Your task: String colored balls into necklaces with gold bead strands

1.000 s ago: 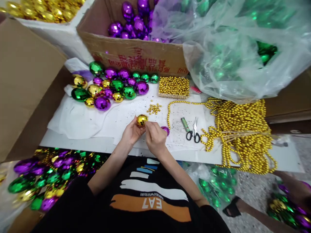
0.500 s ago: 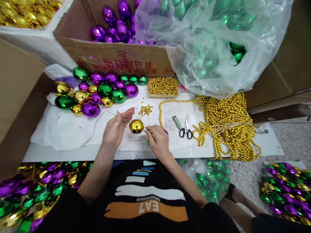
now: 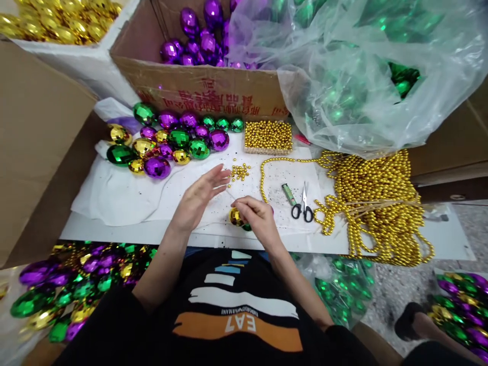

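Note:
My right hand (image 3: 256, 216) is closed in a pinch, and a thin straight needle (image 3: 231, 195) sticks out from its fingertips to the upper left. Just under those fingers is a faceted gold ball (image 3: 236, 216), partly hidden by the hand. Part of a green ball (image 3: 247, 227) shows beside it. My left hand (image 3: 200, 195) is held open to the left, its fingers stretched out and apart from the gold ball. Close past its fingertips, loose gold beads (image 3: 240, 172) lie scattered on the white cloth (image 3: 125, 195).
Green, purple and gold balls (image 3: 179, 137) lie at the back left. A clear box of gold beads (image 3: 268, 137) stands before the cardboard box (image 3: 198, 86). Scissors (image 3: 303, 206), a green lighter (image 3: 288, 194) and heaped gold bead strings (image 3: 373, 203) are to the right.
My left hand has let go of the needle and its fingers have opened. The gold ball has gone from between the hands to below my right hand. The view has shifted left.

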### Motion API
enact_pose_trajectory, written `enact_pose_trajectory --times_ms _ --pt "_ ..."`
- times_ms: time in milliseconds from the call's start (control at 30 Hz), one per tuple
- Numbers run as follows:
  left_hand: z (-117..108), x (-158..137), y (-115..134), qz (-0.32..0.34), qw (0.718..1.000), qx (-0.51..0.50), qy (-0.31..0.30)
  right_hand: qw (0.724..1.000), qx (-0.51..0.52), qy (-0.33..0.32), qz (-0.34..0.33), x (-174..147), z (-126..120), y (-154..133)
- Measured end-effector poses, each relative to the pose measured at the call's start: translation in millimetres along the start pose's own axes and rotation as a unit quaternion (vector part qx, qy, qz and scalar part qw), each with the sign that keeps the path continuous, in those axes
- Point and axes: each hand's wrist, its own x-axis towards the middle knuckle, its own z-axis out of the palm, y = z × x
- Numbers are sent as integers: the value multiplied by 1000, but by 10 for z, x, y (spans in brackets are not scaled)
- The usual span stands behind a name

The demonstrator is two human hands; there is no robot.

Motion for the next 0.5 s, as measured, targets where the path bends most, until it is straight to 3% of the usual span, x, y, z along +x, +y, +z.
enact_pose_trajectory --times_ms 167,333,500 --pt "14 10 -359 -79 970 162 -162 991 133 16 12 31 -44 -133" --pt "80 -47 -584 -49 941 269 -200 979 198 47 -10 21 -118 -237" --pt "-105 -85 -574 -60 924 323 -196 972 206 101 -50 -45 -353 -339"
